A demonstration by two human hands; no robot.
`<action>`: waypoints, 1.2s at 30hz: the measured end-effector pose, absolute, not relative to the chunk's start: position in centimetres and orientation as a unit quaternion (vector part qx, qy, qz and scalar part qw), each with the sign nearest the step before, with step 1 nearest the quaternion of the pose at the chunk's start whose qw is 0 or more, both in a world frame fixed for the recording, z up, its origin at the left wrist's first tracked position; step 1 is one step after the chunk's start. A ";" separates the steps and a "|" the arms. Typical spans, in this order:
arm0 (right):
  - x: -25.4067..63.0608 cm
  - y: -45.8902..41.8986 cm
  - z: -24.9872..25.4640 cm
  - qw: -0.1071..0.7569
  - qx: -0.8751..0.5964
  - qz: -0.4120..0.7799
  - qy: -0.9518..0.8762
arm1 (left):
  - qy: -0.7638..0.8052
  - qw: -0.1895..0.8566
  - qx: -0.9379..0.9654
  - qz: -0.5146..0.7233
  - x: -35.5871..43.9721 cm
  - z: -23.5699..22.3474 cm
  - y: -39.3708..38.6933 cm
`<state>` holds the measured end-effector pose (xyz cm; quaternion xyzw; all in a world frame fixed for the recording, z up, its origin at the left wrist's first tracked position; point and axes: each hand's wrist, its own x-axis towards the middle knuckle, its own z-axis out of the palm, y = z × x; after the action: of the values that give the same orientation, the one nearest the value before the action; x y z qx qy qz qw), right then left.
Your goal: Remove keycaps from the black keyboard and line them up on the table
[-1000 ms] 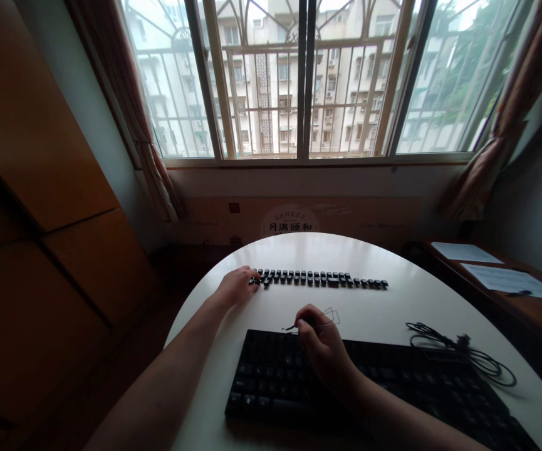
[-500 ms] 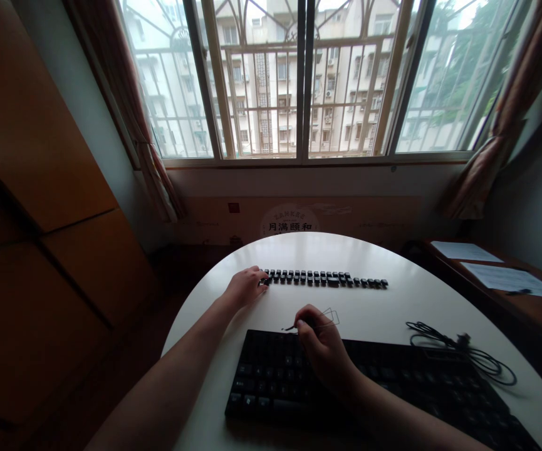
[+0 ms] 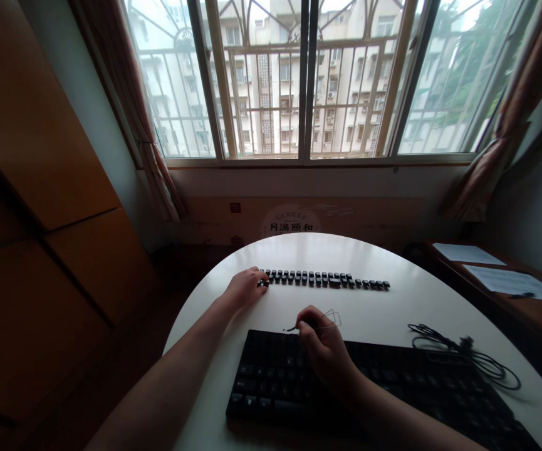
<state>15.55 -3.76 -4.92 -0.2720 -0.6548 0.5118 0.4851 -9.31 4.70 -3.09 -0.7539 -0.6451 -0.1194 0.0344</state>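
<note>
My left hand (image 3: 245, 287) rests at the left end of a double row of small black keycaps (image 3: 311, 278), its fingertips closed round one keycap (image 3: 263, 284). In a closed grip, my right hand (image 3: 324, 341) holds a thin wire keycap puller (image 3: 334, 318). Its wire loops stick out to the right, and a dark narrow tip points left from the fingers. The rest of the tool is hidden in the hand. Below that hand lies a black keyboard (image 3: 265, 385), with the right forearm covering part of it. The area under the right hand is dark.
A coiled black cable (image 3: 477, 360) with its plug lies behind the keyboard's right part. Everything stands on a round white table (image 3: 374, 313). To the right, a brown side table (image 3: 453, 269) carries papers (image 3: 515, 282). A wooden cabinet (image 3: 40, 188) stands at the left, and a window is ahead.
My left hand has shifted slightly right along the left end of the row, and the loose keycap seen there is now at its fingertips. My right hand and the puller stay in place.
</note>
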 end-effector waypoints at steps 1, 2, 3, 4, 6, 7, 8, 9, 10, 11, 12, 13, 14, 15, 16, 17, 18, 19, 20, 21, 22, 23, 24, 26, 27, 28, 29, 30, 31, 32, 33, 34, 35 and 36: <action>15.6 -3.8 -5.0 0.484 -0.272 0.512 -0.655 | -0.645 0.033 -0.754 -0.120 -9.4 -3.1 4.7; 15.6 -3.8 -5.0 0.483 -0.272 0.513 -0.655 | -0.644 0.032 -0.755 -0.120 -9.4 -3.1 4.7; 15.6 -3.8 -5.0 0.483 -0.271 0.514 -0.655 | -0.644 0.031 -0.755 -0.119 -9.5 -3.2 4.8; 15.6 -3.8 -5.0 0.483 -0.271 0.514 -0.655 | -0.643 0.030 -0.756 -0.119 -9.5 -3.2 4.8; 15.6 -3.8 -4.9 0.482 -0.270 0.514 -0.656 | -0.643 0.029 -0.755 -0.120 -9.5 -3.2 4.8; 15.6 -3.8 -4.8 0.482 -0.270 0.514 -0.656 | -0.644 0.029 -0.755 -0.121 -9.5 -3.2 4.8; 15.6 -3.8 -4.7 0.482 -0.270 0.513 -0.657 | -0.644 0.029 -0.755 -0.122 -9.4 -3.2 4.7; 15.6 -3.8 -4.6 0.482 -0.269 0.512 -0.658 | -0.644 0.029 -0.754 -0.122 -9.4 -3.2 4.7; 15.6 -3.8 -4.6 0.481 -0.270 0.511 -0.659 | -0.645 0.029 -0.754 -0.123 -9.4 -3.2 4.7; 15.6 -3.8 -4.5 0.483 -0.270 0.508 -0.660 | -0.645 0.029 -0.753 -0.123 -9.4 -3.2 4.7; 15.6 -3.8 -4.5 0.484 -0.272 0.505 -0.661 | -0.646 0.029 -0.753 -0.123 -9.4 -3.2 4.7; 15.6 -3.8 -4.6 0.485 -0.272 0.503 -0.662 | -0.647 0.030 -0.752 -0.122 -9.4 -3.2 4.7; 15.6 -3.8 -4.7 0.486 -0.273 0.502 -0.662 | -0.649 0.031 -0.750 -0.122 -9.4 -3.2 4.8; 15.6 -3.7 -4.8 0.486 -0.273 0.502 -0.661 | -0.651 0.032 -0.749 -0.121 -9.4 -3.3 4.8; 15.6 -3.7 -4.9 0.487 -0.273 0.503 -0.660 | -0.652 0.032 -0.748 -0.120 -9.4 -3.3 4.8; 15.6 -3.7 -5.0 0.486 -0.272 0.505 -0.660 | -0.653 0.033 -0.747 -0.119 -9.5 -3.3 4.9; 15.6 -3.7 -5.1 0.486 -0.270 0.506 -0.660 | -0.654 0.034 -0.747 -0.118 -9.5 -3.3 4.9; 15.6 -3.7 -5.1 0.486 -0.269 0.507 -0.659 | -0.654 0.035 -0.747 -0.117 -9.5 -3.3 4.9; 15.6 -3.7 -5.2 0.487 -0.268 0.507 -0.659 | -0.654 0.037 -0.747 -0.116 -9.5 -3.3 5.0; 15.6 -3.7 -5.2 0.487 -0.268 0.507 -0.659 | -0.653 0.039 -0.747 -0.116 -9.5 -3.4 5.0; 15.6 -3.7 -5.2 0.488 -0.268 0.506 -0.659 | -0.654 0.041 -0.747 -0.116 -9.4 -3.4 5.0; 15.6 -3.7 -5.1 0.488 -0.269 0.505 -0.659 | -0.654 0.043 -0.746 -0.117 -9.4 -3.4 5.0; 15.6 -3.7 -5.1 0.488 -0.269 0.505 -0.659 | -0.654 0.045 -0.746 -0.117 -9.3 -3.4 5.0; 15.6 -3.7 -5.0 0.487 -0.268 0.505 -0.660 | -0.655 0.047 -0.745 -0.118 -9.3 -3.4 5.0; 15.6 -3.7 -5.0 0.486 -0.268 0.506 -0.660 | -0.655 0.048 -0.745 -0.118 -9.3 -3.4 5.0; 15.6 -3.7 -5.0 0.485 -0.268 0.507 -0.660 | -0.654 0.048 -0.745 -0.118 -9.3 -3.3 4.9; 15.6 -3.8 -5.0 0.484 -0.267 0.510 -0.659 | -0.654 0.049 -0.746 -0.119 -9.3 -3.2 4.9; 15.6 -3.8 -5.0 0.484 -0.266 0.513 -0.658 | -0.653 0.049 -0.746 -0.120 -9.4 -3.1 4.8; 15.6 -3.8 -5.0 0.483 -0.265 0.516 -0.656 | -0.654 0.050 -0.746 -0.120 -9.4 -2.9 4.7; 15.6 -3.8 -5.0 0.484 -0.263 0.519 -0.654 | -0.654 0.051 -0.745 -0.122 -9.4 -2.7 4.6; 15.6 -3.8 -5.0 0.484 -0.262 0.521 -0.652 | -0.656 0.054 -0.743 -0.124 -9.4 -2.5 4.5; 15.6 -3.8 -5.0 0.484 -0.261 0.524 -0.651 | -0.659 0.059 -0.739 -0.128 -9.3 -2.2 4.3; 15.5 -3.8 -5.0 0.484 -0.260 0.526 -0.649 | -0.663 0.067 -0.733 -0.133 -9.0 -1.9 4.2; 15.5 -3.8 -5.0 0.484 -0.260 0.528 -0.647 | -0.667 0.075 -0.728 -0.140 -8.7 -1.6 4.0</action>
<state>15.53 -3.76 -5.03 -0.2597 -0.6472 0.5284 0.4843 -8.69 3.96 -1.60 -0.7280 -0.6669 -0.1401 0.0751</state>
